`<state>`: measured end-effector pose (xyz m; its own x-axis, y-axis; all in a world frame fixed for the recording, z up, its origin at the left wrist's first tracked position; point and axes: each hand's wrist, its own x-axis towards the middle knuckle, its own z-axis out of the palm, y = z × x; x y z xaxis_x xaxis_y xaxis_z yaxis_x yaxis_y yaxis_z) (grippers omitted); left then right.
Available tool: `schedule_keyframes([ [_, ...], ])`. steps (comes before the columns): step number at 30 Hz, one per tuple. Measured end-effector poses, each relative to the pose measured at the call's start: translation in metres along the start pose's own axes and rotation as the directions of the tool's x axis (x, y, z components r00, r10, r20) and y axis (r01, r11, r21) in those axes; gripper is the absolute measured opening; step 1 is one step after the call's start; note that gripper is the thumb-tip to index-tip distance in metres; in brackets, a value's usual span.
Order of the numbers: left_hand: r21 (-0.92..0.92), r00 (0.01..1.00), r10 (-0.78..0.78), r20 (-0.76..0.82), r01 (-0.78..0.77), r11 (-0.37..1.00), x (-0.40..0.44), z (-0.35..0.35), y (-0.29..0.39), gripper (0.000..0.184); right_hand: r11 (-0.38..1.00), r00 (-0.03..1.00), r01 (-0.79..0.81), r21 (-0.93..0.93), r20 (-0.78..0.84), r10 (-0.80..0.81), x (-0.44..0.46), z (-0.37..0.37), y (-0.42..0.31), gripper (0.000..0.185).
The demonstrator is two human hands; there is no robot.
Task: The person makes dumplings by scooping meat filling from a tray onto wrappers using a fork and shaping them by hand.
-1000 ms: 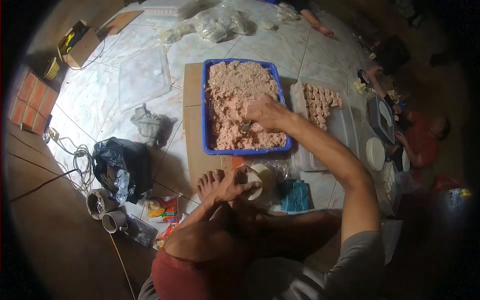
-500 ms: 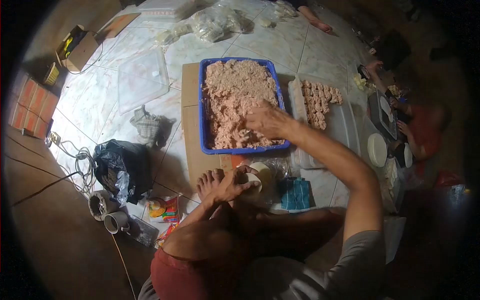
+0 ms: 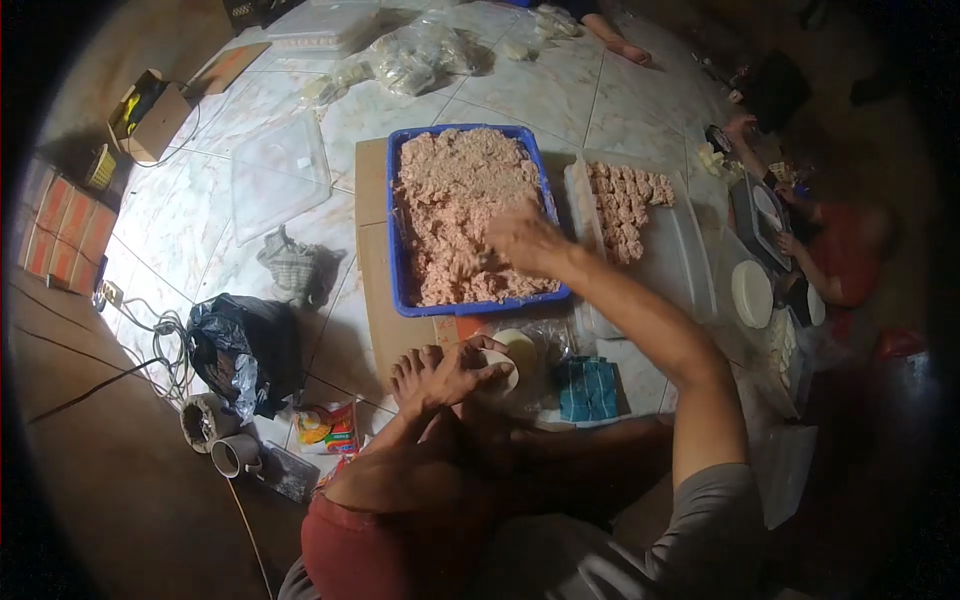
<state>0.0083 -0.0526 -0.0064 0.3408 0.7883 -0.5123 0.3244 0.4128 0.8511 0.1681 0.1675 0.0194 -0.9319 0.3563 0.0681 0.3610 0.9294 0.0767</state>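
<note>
A blue tray [image 3: 397, 270] full of pale pink minced filling [image 3: 465, 175] lies on a cardboard sheet [image 3: 372, 215]. Over the tray's right half is my right hand [image 3: 527, 240], fingers curled round a small utensil whose end is in the filling. My left hand [image 3: 455, 378], near my foot, holds a thin round pale wrapper [image 3: 497, 372] between thumb and fingers. Beside it a stack of similar round wrappers [image 3: 519, 346] rests on clear plastic. To the right of the tray, a clear plastic box [image 3: 660, 280] holds rows of filled pieces [image 3: 622, 205].
A teal cloth [image 3: 588, 390] lies right of the wrappers. On the left are a black plastic bag [image 3: 245, 350], a mug [image 3: 235, 455], a grey cloth [image 3: 290, 265] and a clear lid [image 3: 280, 175]. Another person [image 3: 845, 250] sits at the far right; another person's arm [image 3: 615, 40] shows at the top.
My right hand has shifted slightly within the tray, its utensil still at the filling. My left hand keeps the wrapper. The whole view has shifted a little.
</note>
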Motion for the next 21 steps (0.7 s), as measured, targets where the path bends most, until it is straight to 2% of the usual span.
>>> schedule_keyframes([
  [2, -0.008, 0.998, 0.023, -0.055, -0.023, 1.000, -0.012, 0.002, 0.012, 0.075, 0.999, 0.993, -0.029, 0.026, -0.113, 0.032, -0.005, 0.017, -0.021, 0.011],
  [4, -0.014, 0.992, 0.051, -0.112, -0.053, 0.998, -0.012, 0.006, 0.013, 0.071, 0.997, 0.993, -0.036, 0.067, -0.108, 0.043, -0.009, 0.013, -0.018, 0.012],
  [6, 0.285, 0.942, 0.011, -0.334, 0.090, 0.954, -0.001, 0.015, -0.007, 0.057, 0.972, 0.963, -0.193, 0.131, -0.163, 0.213, -0.015, 0.007, -0.010, 0.008],
  [7, 0.288, 0.943, 0.011, -0.334, 0.091, 0.953, 0.006, 0.013, -0.015, 0.057, 0.927, 0.928, -0.331, 0.174, -0.118, 0.354, -0.016, 0.002, -0.012, 0.009],
  [8, 0.013, 0.987, 0.026, -0.159, -0.024, 1.000, 0.014, 0.009, -0.023, 0.049, 0.927, 0.927, -0.333, 0.174, -0.122, 0.356, -0.017, 0.026, -0.010, 0.009],
  [9, -0.277, 0.996, 0.093, 0.008, -0.087, 0.957, 0.020, 0.006, -0.027, 0.041, 0.920, 0.927, -0.238, 0.310, -0.210, 0.310, -0.017, 0.064, -0.007, 0.010],
  [10, -0.269, 0.995, 0.096, 0.007, -0.090, 0.959, 0.024, 0.007, -0.031, 0.041, 0.894, 0.913, -0.126, 0.431, -0.303, 0.275, -0.019, 0.096, 0.000, 0.012],
  [11, -0.369, 0.994, 0.098, -0.038, -0.105, 0.924, 0.026, 0.009, -0.033, 0.036, 0.896, 0.909, -0.125, 0.427, -0.313, 0.276, -0.017, 0.079, -0.004, 0.012],
  [12, -0.463, 0.992, 0.098, -0.083, -0.125, 0.878, 0.027, 0.009, -0.036, 0.031, 0.792, 0.909, -0.276, 0.544, -0.119, 0.398, -0.017, 0.061, -0.007, 0.012],
  [13, -0.456, 0.991, 0.104, -0.085, -0.131, 0.880, 0.028, 0.009, -0.039, 0.031, 0.658, 0.872, -0.429, 0.619, 0.092, 0.481, -0.018, 0.036, -0.014, 0.014],
  [14, -0.562, 0.985, 0.119, -0.123, -0.168, 0.810, 0.029, 0.009, -0.043, 0.031, 0.503, 0.797, -0.576, 0.645, 0.307, 0.520, -0.020, 0.023, -0.019, 0.015],
  [15, -0.658, 0.979, 0.130, -0.160, -0.203, 0.725, 0.030, 0.008, -0.044, 0.030, 0.500, 0.852, -0.381, 0.778, 0.085, 0.516, -0.031, 0.037, -0.014, 0.017],
  [16, -0.656, 0.978, 0.136, -0.158, -0.207, 0.726, 0.031, 0.006, -0.043, 0.030, 0.504, 0.851, -0.381, 0.775, 0.081, 0.520, -0.039, 0.031, -0.014, 0.017],
  [18, -0.775, 0.989, 0.076, -0.127, -0.146, 0.615, 0.031, 0.000, -0.041, 0.024, 0.319, 0.807, -0.361, 0.876, 0.122, 0.577, -0.055, 0.018, -0.014, 0.015],
  [19, -0.816, 0.988, 0.113, -0.107, -0.152, 0.557, 0.033, -0.002, -0.039, 0.025, 0.352, 0.784, -0.390, 0.851, 0.106, 0.612, -0.061, 0.012, -0.013, 0.011],
  [20, -0.818, 0.988, 0.113, -0.105, -0.150, 0.555, 0.034, -0.004, -0.038, 0.025, 0.351, 0.783, -0.393, 0.850, 0.108, 0.613, -0.064, 0.009, -0.014, 0.011],
  [21, -0.834, 0.988, 0.133, -0.075, -0.135, 0.534, 0.035, -0.005, -0.038, 0.024, 0.469, 0.755, -0.406, 0.784, -0.002, 0.656, -0.066, 0.006, -0.015, 0.010],
])
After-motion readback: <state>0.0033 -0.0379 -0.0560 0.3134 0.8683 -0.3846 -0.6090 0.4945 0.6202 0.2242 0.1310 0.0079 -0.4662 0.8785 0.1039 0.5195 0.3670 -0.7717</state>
